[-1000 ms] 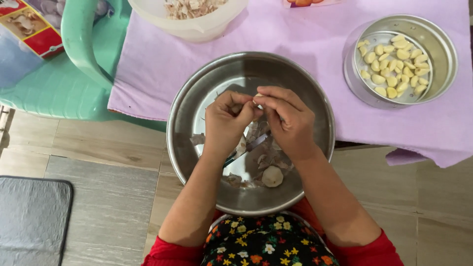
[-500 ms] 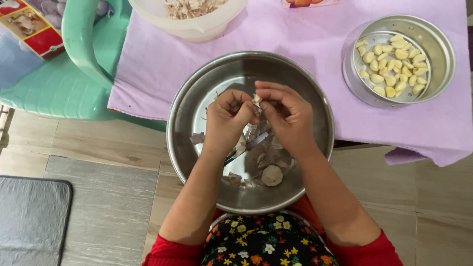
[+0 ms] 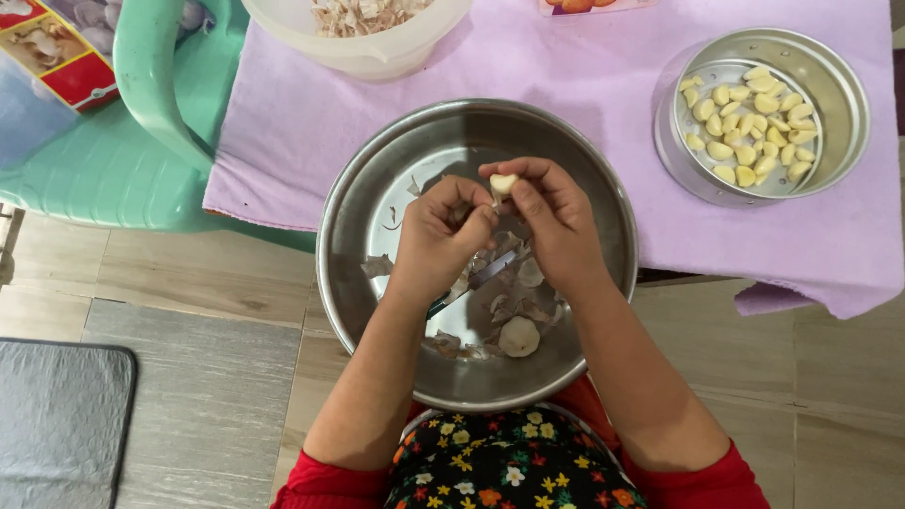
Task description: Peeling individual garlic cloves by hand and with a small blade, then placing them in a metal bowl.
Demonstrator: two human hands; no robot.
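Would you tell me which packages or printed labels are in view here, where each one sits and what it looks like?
Printed carton: top left corner, lying on the green plastic chair; flat and rectangular, red and yellow with food pictures, cut off by the frame edge.
Printed card or packet edge: top centre, on the lilac cloth; only a thin pink strip with orange shapes shows.
No signs or screens are in view.

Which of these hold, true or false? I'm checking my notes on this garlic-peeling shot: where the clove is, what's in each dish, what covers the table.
1. Both hands hold a garlic clove over the large steel bowl. True.
2. The small steel dish holds papery skins. False: it holds peeled cloves.
3. A garlic head lies in the large bowl. True.
4. The table cloth is green. False: it is lilac.
5. The white plastic bowl holds skins. True.
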